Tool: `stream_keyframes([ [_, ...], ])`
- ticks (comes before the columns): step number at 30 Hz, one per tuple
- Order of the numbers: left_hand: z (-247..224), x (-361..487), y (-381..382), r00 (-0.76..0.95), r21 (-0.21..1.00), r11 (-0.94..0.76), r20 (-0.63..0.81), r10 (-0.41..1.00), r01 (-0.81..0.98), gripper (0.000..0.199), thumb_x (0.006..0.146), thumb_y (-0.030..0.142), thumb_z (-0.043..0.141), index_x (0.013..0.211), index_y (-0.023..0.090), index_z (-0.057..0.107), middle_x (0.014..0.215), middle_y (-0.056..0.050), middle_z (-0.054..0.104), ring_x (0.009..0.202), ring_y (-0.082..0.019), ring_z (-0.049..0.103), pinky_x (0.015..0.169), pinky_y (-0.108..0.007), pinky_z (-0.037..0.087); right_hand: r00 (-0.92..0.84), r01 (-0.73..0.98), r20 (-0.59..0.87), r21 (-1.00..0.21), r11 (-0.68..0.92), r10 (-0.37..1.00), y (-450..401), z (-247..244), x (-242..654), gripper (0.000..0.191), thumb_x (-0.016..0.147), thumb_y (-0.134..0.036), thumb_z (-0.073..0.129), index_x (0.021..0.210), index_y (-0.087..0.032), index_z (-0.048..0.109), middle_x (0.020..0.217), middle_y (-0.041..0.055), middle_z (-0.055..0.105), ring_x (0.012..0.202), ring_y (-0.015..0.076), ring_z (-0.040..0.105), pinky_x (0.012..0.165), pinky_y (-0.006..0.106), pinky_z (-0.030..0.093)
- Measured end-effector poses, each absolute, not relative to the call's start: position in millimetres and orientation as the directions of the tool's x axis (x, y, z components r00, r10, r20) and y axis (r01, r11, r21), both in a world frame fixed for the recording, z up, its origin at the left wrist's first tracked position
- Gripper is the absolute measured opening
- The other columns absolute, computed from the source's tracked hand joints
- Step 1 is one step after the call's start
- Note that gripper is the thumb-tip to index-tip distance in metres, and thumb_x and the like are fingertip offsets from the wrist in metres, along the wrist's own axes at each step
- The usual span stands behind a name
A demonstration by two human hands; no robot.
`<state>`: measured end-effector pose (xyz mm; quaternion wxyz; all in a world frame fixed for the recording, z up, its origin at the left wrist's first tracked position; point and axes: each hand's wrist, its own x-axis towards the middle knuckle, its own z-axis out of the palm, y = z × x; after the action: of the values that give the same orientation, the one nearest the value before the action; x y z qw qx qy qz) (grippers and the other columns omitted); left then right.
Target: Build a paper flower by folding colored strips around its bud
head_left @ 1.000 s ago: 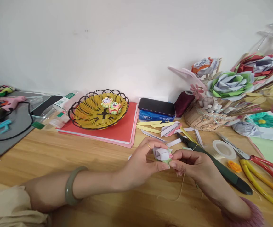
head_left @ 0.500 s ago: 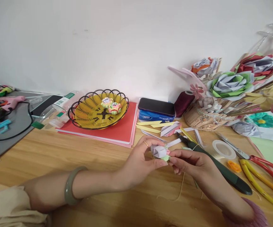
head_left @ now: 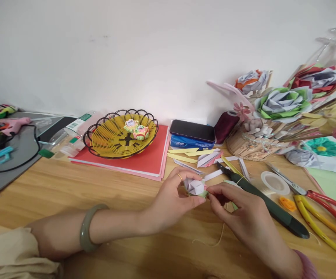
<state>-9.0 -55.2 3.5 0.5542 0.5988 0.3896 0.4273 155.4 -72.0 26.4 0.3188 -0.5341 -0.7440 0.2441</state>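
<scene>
A small folded paper flower [head_left: 196, 187], white with pale green and pink edges, is held above the wooden table. My left hand [head_left: 173, 197] grips it between thumb and fingers from the left. At its right edge, the index finger and thumb of my right hand [head_left: 237, 205] pinch close together; the exact spot they grip is partly hidden. A thin string [head_left: 222, 232] trails onto the table beneath my right hand. Just behind the flower lie folded paper strips [head_left: 197, 152] in yellow, white and pink.
Two small paper flowers [head_left: 137, 130] sit in a yellow woven basket [head_left: 106, 143] on red paper [head_left: 153, 166]. A phone [head_left: 192, 131] rests on a blue pack [head_left: 191, 143]. To the right are a dark green-handled tool [head_left: 284, 213], a spool [head_left: 275, 183], red-handled scissors [head_left: 307, 192] and a flower arrangement [head_left: 284, 102].
My right hand has turned and shifted slightly down, with its fingers still at the flower's right edge. My left hand keeps its hold, and the flower has tilted a little.
</scene>
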Motion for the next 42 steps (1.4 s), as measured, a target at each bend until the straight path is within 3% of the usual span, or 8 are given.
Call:
stream_keyframes([
  [7, 4, -10, -55, 0.345, 0.999, -0.033, 0.042, 0.938, -0.034, 0.031, 0.068, 0.020, 0.067, 0.096, 0.020, 0.054, 0.105, -0.005, 0.053, 0.102, -0.019, 0.050, 0.092, -0.035, 0.037, -0.243, 0.554, 0.086, -0.805, 0.211, 0.966, -70, 33, 158, 0.014, 0.076, -0.022, 0.050, 0.073, -0.021, 0.064, 0.067, 0.0008, 0.067, 0.057, 0.0136, 0.060, 0.052, 0.022, 0.049],
  [13, 4, -10, -55, 0.360, 0.998, 0.035, -0.011, 0.933, -0.059, 0.033, 0.066, 0.021, 0.068, 0.096, 0.019, 0.054, 0.104, -0.006, 0.053, 0.098, -0.019, 0.052, 0.087, -0.034, 0.040, -0.221, 0.573, 0.125, -0.786, 0.233, 0.967, -70, 32, 158, 0.012, 0.073, -0.021, 0.051, 0.072, -0.021, 0.064, 0.064, 0.0008, 0.065, 0.054, 0.0135, 0.058, 0.052, 0.023, 0.048],
  [18, 5, -10, -55, 0.354, 0.997, 0.033, -0.008, 0.935, -0.064, 0.032, 0.067, 0.022, 0.067, 0.096, 0.018, 0.055, 0.105, -0.006, 0.053, 0.100, -0.019, 0.051, 0.088, -0.034, 0.039, -0.269, 0.434, -0.099, -0.900, 0.029, 0.958, -65, 34, 164, 0.018, 0.076, -0.033, 0.052, 0.080, -0.022, 0.066, 0.067, 0.0009, 0.065, 0.061, 0.0151, 0.059, 0.056, 0.024, 0.048],
  [23, 6, -10, -55, 0.377, 0.991, 0.072, -0.023, 0.926, -0.115, 0.031, 0.067, 0.021, 0.067, 0.094, 0.017, 0.054, 0.102, -0.005, 0.053, 0.095, -0.017, 0.052, 0.084, -0.032, 0.040, -0.286, 0.317, -0.242, -0.937, -0.146, 0.927, -62, 35, 166, 0.025, 0.072, -0.043, 0.059, 0.072, -0.019, 0.066, 0.065, 0.0010, 0.063, 0.058, 0.0126, 0.055, 0.054, 0.022, 0.046],
  [35, 4, -10, -56, 0.389, 0.994, 0.014, 0.029, 0.921, -0.107, 0.032, 0.065, 0.025, 0.069, 0.094, 0.020, 0.055, 0.103, -0.004, 0.052, 0.100, -0.018, 0.051, 0.090, -0.033, 0.038, -0.242, 0.355, -0.204, -0.928, -0.109, 0.949, -64, 26, 167, 0.026, 0.068, -0.045, 0.065, 0.067, -0.019, 0.064, 0.063, -0.0007, 0.056, 0.055, 0.0112, 0.046, 0.051, 0.022, 0.040],
  [42, 3, -11, -55, 0.364, 0.998, -0.025, 0.046, 0.930, -0.063, 0.033, 0.066, 0.024, 0.069, 0.095, 0.020, 0.056, 0.106, -0.005, 0.052, 0.100, -0.019, 0.051, 0.090, -0.034, 0.038, -0.300, 0.382, -0.172, -0.923, -0.047, 0.938, -65, 32, 164, 0.026, 0.075, -0.044, 0.058, 0.073, -0.018, 0.063, 0.066, 0.0004, 0.058, 0.060, 0.0133, 0.052, 0.055, 0.023, 0.042],
])
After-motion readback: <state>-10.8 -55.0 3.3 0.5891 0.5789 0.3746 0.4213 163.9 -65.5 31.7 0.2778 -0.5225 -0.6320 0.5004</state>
